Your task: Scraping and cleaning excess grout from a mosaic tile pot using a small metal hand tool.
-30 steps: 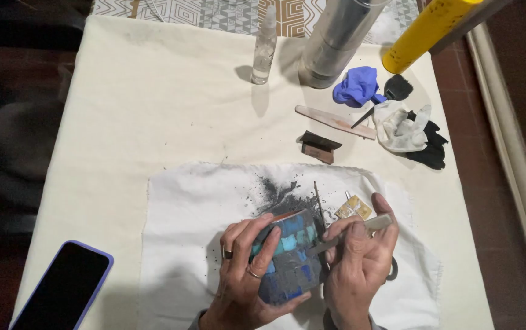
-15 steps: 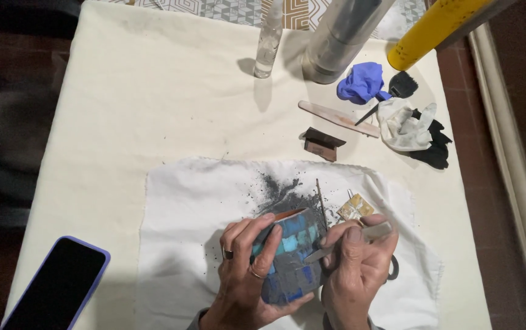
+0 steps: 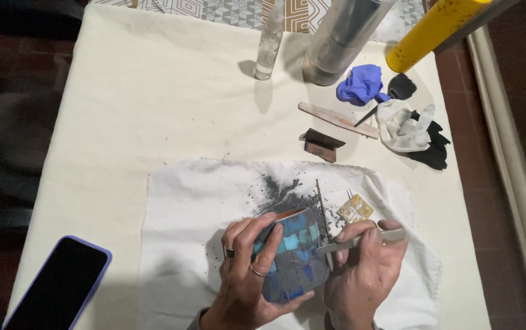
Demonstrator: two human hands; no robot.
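Note:
My left hand grips a small pot covered in blue and teal mosaic tiles, held on its side over a white cloth. My right hand holds a flat grey tool whose tip rests against the pot's tiled side. Dark powder is scattered on the cloth just above the pot. A thin dark stick and a small yellowish tile piece lie on the cloth beside my right hand.
A black phone in a purple case lies at the lower left. Farther back stand a clear bottle, a grey cylinder and a yellow tube. Nearby are a blue glove, a brush, a wooden stick, a brown block and a white-and-black cloth.
My hands stay on the pot and the tool; the tool has shifted slightly along the tiles. The view has drifted a little downward.

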